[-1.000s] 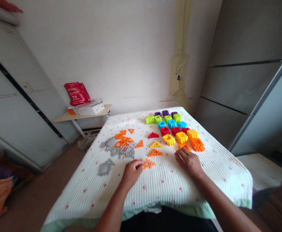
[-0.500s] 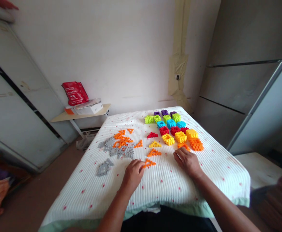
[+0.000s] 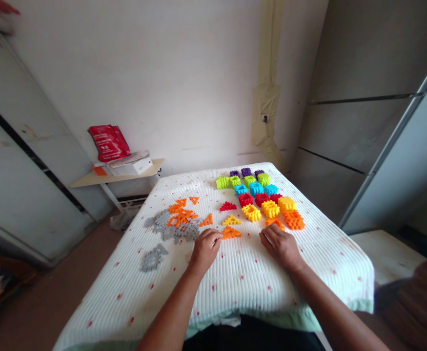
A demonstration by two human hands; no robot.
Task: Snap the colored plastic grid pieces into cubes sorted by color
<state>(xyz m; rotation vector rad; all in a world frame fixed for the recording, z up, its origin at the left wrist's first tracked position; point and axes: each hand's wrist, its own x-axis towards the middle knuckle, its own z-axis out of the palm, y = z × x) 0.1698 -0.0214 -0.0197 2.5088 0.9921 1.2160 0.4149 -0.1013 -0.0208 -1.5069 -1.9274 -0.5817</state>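
My left hand (image 3: 206, 247) pinches the left corner of an orange triangular building piece (image 3: 231, 232) lying on the white bedspread (image 3: 250, 278). Just beyond it lie a yellow triangular piece (image 3: 231, 220) and a red one (image 3: 228, 206). My right hand (image 3: 281, 245) rests on the cloth with fingers curled, close to an orange square stack (image 3: 274, 223) that it partly hides; whether it holds anything is hidden. Left of my left hand are loose orange triangular pieces (image 3: 206, 220) and a heap of grey interlocking pieces (image 3: 162, 222).
Rows of stacked square pieces run back along the right: orange (image 3: 294, 219), yellow (image 3: 270, 209), red (image 3: 246, 199), blue (image 3: 256, 189), green (image 3: 250, 181) and purple (image 3: 246, 172). A side table (image 3: 151, 169) with a red bag (image 3: 109, 142) stands at the back left.
My left hand has moved slightly forward with its orange triangular piece. Two orange triangles lay apart there before; now one outline shows beside the hand. The right hand has hardly moved.
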